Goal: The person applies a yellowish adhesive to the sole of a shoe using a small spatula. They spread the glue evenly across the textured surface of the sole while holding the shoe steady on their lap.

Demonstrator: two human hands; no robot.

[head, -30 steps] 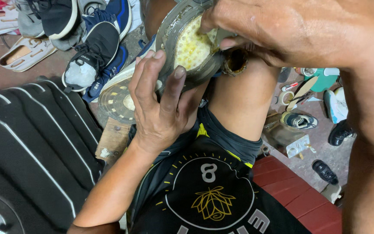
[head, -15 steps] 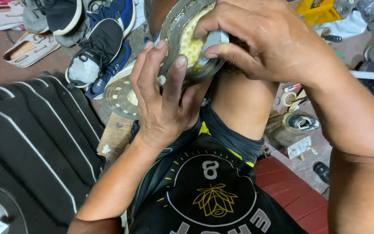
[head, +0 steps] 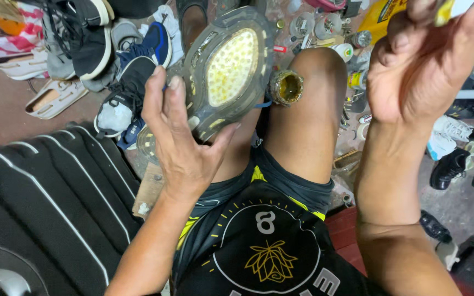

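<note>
Head view
Left hand (head: 185, 145): clamped on the heel end of the upturned shoe (head: 229, 68), as before.
Shoe: sole up on the knees, yellow glue patch now fully uncovered.
Right hand (head: 429, 66): lifted off the sole to upper right, fingers pinched on a small yellow-tipped applicator (head: 444, 11).
Glue can (head: 286, 87): open, just beside the shoe, no longer hidden.

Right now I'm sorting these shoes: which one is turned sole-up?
The shoe gripped by the left hand; its yellow-centred sole faces the camera, the floor ones don't.
</note>
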